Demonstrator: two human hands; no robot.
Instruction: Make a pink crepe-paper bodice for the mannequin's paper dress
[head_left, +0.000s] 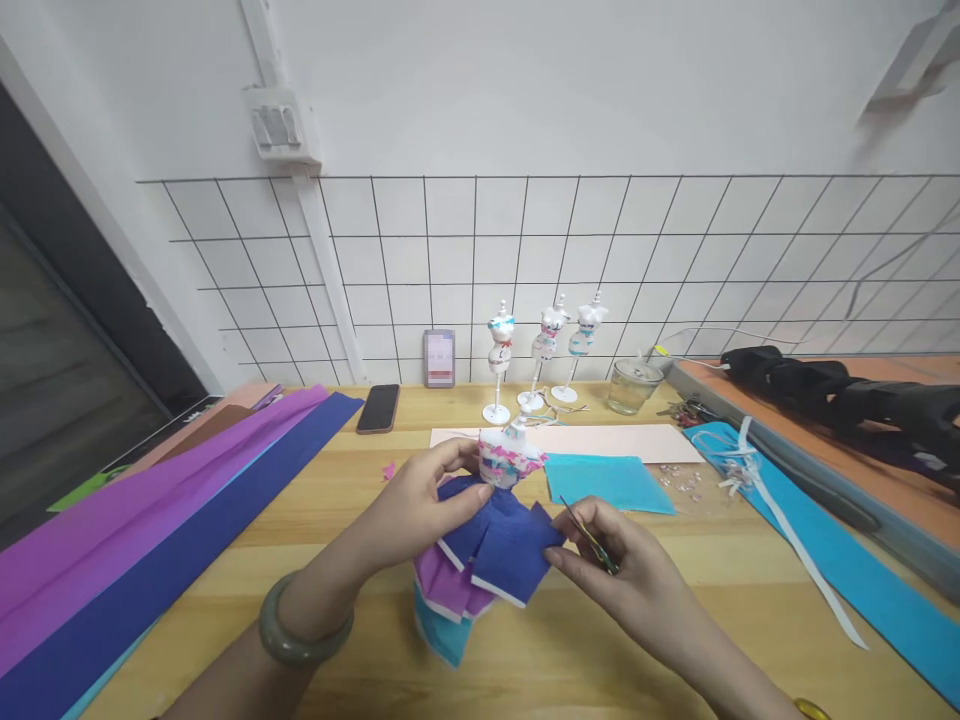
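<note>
My left hand (427, 500) grips a miniature dress form (511, 455) at its waist, fingers behind and thumb in front. White, pink and teal scraps cover its bust. Below the waist hangs a layered paper skirt: dark blue panels (514, 555) with white edges, then purple paper (444, 585), then light blue paper (442, 628) lowest. The fingertips of my right hand (611, 560) pinch the right edge of a dark blue panel. Slim, shiny pointed tweezers (592, 540) also rest in that hand, tip toward the skirt. The form's stand is hidden.
Behind stand several small dress forms, one nearest (501, 345), and a glass jar (634, 385). A phone (378, 408), pink strip (622, 442), blue sheet (611, 483) and clear beads (681, 482) lie on the table. Long paper rolls (225, 510) lie left; white ribbon (795, 545) right.
</note>
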